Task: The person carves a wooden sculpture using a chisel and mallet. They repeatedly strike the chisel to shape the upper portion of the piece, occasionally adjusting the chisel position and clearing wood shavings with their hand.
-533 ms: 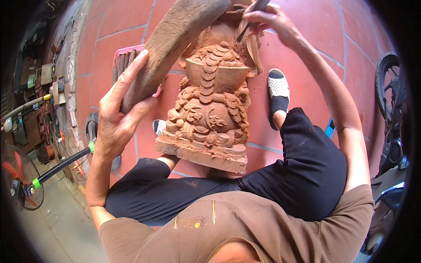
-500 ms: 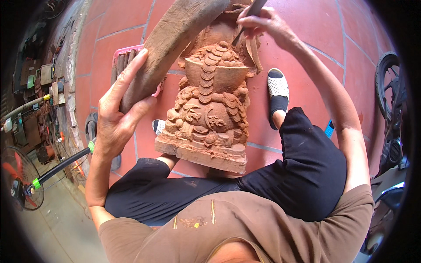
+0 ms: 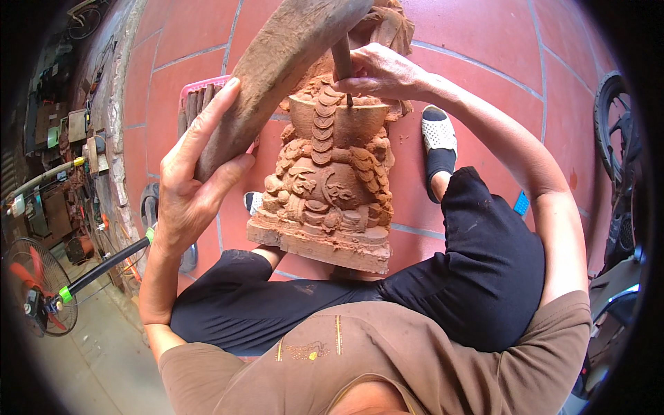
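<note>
Reddish carving [image 3: 332,187] between your feet, over red floor tiles [image 3: 491,76]. Your left hand [image 3: 188,176]: fingers [image 3: 206,119] wrapped round a thick wooden club [image 3: 270,76], slanting up past the carving's left side. Your right hand [image 3: 380,72]: fingers pinching a dark chisel [image 3: 342,59], tip down at the carved bowl [image 3: 360,124].
</note>
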`<state>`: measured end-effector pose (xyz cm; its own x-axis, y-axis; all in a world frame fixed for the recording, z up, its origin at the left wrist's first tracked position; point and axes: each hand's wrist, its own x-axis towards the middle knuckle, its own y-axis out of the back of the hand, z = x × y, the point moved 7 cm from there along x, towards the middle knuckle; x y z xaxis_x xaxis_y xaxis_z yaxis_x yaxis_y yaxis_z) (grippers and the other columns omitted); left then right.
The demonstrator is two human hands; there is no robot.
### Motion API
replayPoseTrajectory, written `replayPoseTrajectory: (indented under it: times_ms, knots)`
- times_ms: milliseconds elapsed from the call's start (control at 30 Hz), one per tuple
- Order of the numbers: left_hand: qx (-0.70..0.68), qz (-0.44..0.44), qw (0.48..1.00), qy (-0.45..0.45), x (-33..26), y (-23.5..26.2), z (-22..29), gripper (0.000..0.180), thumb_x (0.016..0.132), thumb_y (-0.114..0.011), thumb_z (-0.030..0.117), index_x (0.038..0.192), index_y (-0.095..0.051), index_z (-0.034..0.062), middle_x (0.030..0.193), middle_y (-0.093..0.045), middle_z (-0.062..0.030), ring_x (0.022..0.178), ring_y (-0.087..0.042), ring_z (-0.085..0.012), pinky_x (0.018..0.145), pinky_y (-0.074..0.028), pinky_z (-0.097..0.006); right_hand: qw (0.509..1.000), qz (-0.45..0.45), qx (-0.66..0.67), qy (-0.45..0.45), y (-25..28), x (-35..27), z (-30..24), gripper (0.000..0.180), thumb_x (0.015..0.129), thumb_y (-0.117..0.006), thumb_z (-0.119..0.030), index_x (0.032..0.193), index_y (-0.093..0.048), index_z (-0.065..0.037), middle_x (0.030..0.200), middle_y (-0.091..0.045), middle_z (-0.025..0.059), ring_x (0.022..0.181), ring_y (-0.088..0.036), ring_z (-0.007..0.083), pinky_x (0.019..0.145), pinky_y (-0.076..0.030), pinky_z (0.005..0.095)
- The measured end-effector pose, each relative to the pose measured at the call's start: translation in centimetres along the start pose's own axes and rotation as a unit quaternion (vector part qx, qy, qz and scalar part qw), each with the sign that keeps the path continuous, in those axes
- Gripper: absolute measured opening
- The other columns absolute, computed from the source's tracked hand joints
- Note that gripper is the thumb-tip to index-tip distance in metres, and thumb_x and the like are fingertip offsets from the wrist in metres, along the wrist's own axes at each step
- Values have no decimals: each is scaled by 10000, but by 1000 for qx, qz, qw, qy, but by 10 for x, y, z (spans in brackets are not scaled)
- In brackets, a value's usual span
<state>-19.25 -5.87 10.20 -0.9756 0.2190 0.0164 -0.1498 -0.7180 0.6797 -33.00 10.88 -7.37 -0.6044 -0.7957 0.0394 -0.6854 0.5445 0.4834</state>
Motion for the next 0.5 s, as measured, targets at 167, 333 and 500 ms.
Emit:
replayPoseTrajectory:
  times_ms: [167,333,500]
  knots:
    - [-20,0,1000,-4,-2,-2,-2,685,811,-636,-92,1448,-425,47,1402,-518,-132,1248,-516,-197,1045,-410,-328,996,-30,-86,14,-3,4,-8,338,912,-645,-373,928,-658,-35,732,-634,91,643,-594,204,629,-487,349]
    - [49,-63,997,8,-2,-8,-15,701,810,-642,-87,1458,-410,49,1447,-478,-130,1276,-497,-207,1064,-395,-336,993,-7,-108,44,-5,3,-11,371,909,-655,-385,856,-608,-22,679,-598,96,608,-570,210,610,-468,370]
    - [-18,4,1000,-8,-1,-3,-3,702,790,-643,-79,1446,-424,42,1423,-503,-137,1278,-506,-223,1055,-413,-342,992,-27,-125,21,-7,4,-11,345,910,-659,-354,874,-591,-18,683,-595,108,602,-565,227,610,-468,387]
